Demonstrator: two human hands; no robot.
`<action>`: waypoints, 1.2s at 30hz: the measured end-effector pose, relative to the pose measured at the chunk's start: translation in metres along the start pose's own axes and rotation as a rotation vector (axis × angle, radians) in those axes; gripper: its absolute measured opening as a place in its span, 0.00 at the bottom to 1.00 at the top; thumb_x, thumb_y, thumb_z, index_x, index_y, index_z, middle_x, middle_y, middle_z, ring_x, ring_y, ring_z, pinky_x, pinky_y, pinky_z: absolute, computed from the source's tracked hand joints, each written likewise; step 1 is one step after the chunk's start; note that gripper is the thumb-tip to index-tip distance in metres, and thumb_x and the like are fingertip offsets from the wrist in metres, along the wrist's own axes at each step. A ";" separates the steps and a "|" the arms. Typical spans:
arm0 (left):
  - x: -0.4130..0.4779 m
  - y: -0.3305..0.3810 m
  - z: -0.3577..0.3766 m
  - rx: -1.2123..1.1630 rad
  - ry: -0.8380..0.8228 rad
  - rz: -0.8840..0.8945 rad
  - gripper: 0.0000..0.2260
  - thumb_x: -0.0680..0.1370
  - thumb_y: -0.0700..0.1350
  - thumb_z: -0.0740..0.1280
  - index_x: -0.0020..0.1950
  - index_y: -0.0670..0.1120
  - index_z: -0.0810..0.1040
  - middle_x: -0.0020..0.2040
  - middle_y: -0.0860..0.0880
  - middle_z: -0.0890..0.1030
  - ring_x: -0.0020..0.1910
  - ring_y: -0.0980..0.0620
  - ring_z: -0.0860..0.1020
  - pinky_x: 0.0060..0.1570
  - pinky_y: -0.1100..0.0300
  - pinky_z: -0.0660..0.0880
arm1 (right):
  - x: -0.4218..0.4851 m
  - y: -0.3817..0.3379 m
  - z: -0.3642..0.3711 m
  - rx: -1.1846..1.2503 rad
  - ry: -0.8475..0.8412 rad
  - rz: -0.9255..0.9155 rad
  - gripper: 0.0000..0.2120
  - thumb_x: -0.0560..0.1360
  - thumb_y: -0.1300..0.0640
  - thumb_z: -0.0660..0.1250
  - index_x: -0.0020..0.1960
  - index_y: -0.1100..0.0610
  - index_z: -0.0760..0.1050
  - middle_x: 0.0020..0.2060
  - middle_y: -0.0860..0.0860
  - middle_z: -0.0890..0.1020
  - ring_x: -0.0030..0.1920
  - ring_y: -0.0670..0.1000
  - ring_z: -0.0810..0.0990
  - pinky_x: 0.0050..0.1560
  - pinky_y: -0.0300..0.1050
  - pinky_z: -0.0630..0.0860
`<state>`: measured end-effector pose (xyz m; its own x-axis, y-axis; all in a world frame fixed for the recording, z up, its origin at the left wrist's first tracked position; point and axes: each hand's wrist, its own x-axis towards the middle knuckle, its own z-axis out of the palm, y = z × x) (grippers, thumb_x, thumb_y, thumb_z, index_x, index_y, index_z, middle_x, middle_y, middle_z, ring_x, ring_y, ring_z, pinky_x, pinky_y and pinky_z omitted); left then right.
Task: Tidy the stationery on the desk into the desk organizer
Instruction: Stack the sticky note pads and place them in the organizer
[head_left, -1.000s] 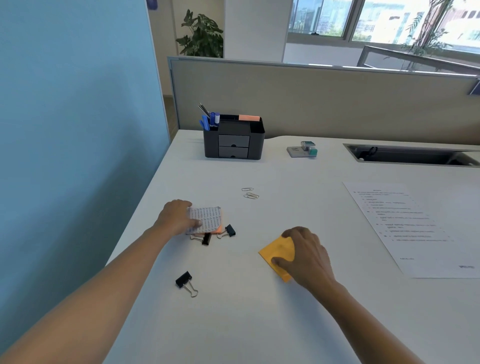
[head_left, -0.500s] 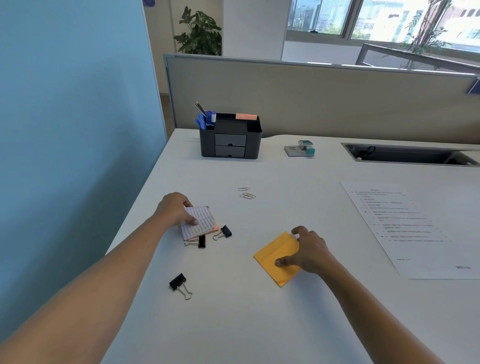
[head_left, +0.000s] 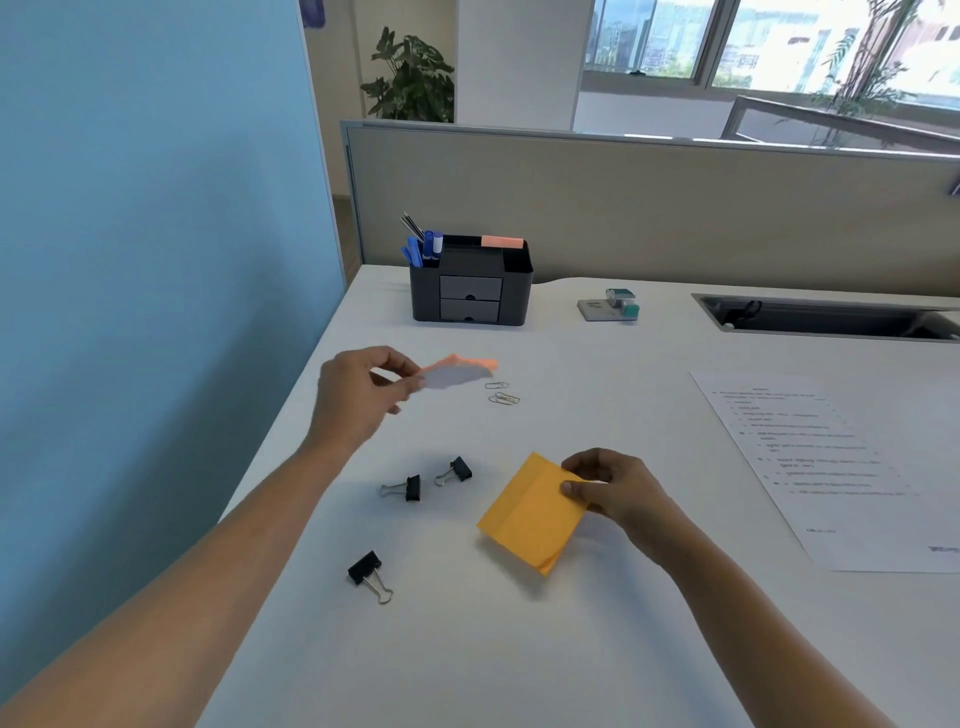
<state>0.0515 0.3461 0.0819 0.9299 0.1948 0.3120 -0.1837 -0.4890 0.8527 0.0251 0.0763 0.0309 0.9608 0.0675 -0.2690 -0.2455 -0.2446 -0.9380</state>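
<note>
Notepad (head_left: 457, 372) pinched in left hand (head_left: 358, 400), long axis rightward; yellow pad (head_left: 530, 514) pinched in right hand (head_left: 618, 488).

I log, back left on the desk (head_left: 571, 649): desk organizer (head_left: 470, 291), pens (head_left: 423, 247) in its left compartment. To its right, a small device (head_left: 610, 306); farther right, a cable recess (head_left: 826, 317). Mid-desk: paper clips (head_left: 501, 393), with the small note stack (head_left: 457, 373) in my left hand (head_left: 358, 400) just left of them. Nearer me: three binder clips (head_left: 408, 488); to their right, the larger pad (head_left: 530, 514) in my right hand (head_left: 618, 488). Far right: printed sheet (head_left: 831, 467).

Small pad (head_left: 457, 372) blurred; printed sheet (head_left: 831, 467) unreadable, cut by right edge
</note>
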 end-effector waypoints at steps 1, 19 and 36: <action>-0.008 0.003 0.005 -0.034 -0.013 0.042 0.08 0.68 0.37 0.74 0.36 0.49 0.80 0.35 0.53 0.81 0.28 0.57 0.78 0.31 0.66 0.77 | 0.000 -0.003 0.002 0.080 -0.029 -0.007 0.08 0.72 0.69 0.68 0.45 0.57 0.77 0.43 0.53 0.79 0.47 0.53 0.77 0.46 0.42 0.79; -0.070 -0.012 0.043 -0.103 -0.132 0.385 0.06 0.68 0.38 0.72 0.43 0.44 0.84 0.45 0.53 0.81 0.43 0.59 0.79 0.39 0.72 0.76 | 0.002 -0.028 0.015 0.416 -0.106 0.014 0.04 0.74 0.65 0.66 0.47 0.64 0.78 0.45 0.57 0.81 0.44 0.50 0.79 0.41 0.33 0.79; -0.065 0.002 0.044 -0.650 -0.473 -0.609 0.06 0.77 0.35 0.63 0.47 0.42 0.79 0.37 0.47 0.82 0.32 0.56 0.80 0.34 0.63 0.79 | 0.002 -0.034 0.024 0.170 -0.204 -0.114 0.10 0.73 0.68 0.66 0.48 0.56 0.78 0.45 0.54 0.79 0.47 0.51 0.76 0.52 0.39 0.75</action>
<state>0.0052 0.2950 0.0448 0.9283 -0.1693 -0.3310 0.3581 0.1678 0.9185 0.0327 0.1081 0.0572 0.9418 0.2828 -0.1817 -0.1718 -0.0595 -0.9833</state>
